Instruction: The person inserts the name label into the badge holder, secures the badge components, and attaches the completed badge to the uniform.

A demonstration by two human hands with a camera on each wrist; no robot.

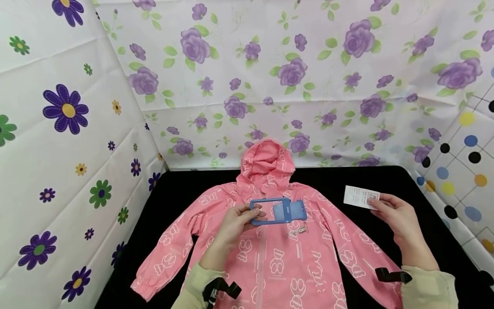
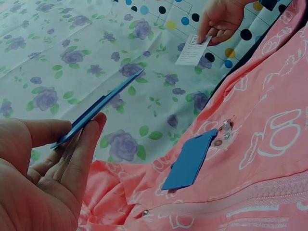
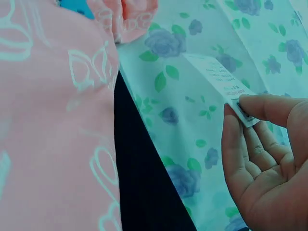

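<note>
My left hand (image 1: 236, 221) pinches one end of a blue-framed holder with a clear window (image 1: 287, 210), above the pink jacket (image 1: 278, 253). In the left wrist view this holder (image 2: 103, 103) appears edge-on between thumb and fingers. A flat blue piece (image 2: 190, 161) lies on the jacket's chest beside a small metal clip (image 2: 226, 127); from the head it is partly seen through the window. Off to the right, my right hand (image 1: 397, 216) pinches a white printed card (image 1: 356, 196) by one end, thumb on top. The card (image 3: 219, 79) is apart from the jacket.
The jacket is spread with its hood (image 1: 266, 161) toward the back and sleeves out to both sides, on a black table surface (image 1: 328, 174). Flower-printed cloth (image 1: 239, 86) hangs behind and at the left. A dotted cloth (image 1: 463, 171) stands at the right.
</note>
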